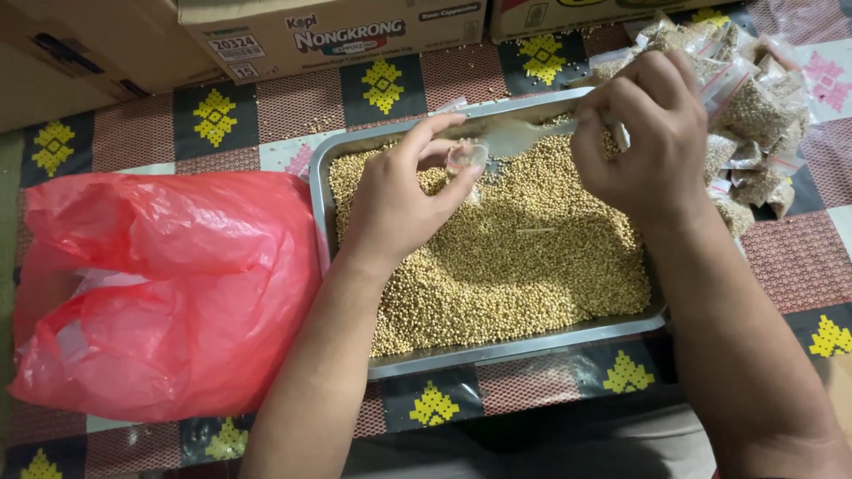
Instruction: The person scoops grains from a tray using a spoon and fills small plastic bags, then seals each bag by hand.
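A metal tray (497, 353) lies on the patterned cloth, filled with small tan seeds (524, 257). My left hand (395, 200) hovers over the seeds at the tray's back and pinches a small clear plastic bag (466, 158) open. My right hand (648, 133) is over the tray's back right corner and grips a clear plastic spoon (515, 136), whose bowl points at the bag's mouth.
A pile of filled small seed bags (754, 106) lies right of the tray. A crumpled red plastic bag (169, 284) lies to the left. Cardboard boxes (328, 35) stand along the back edge of the cloth.
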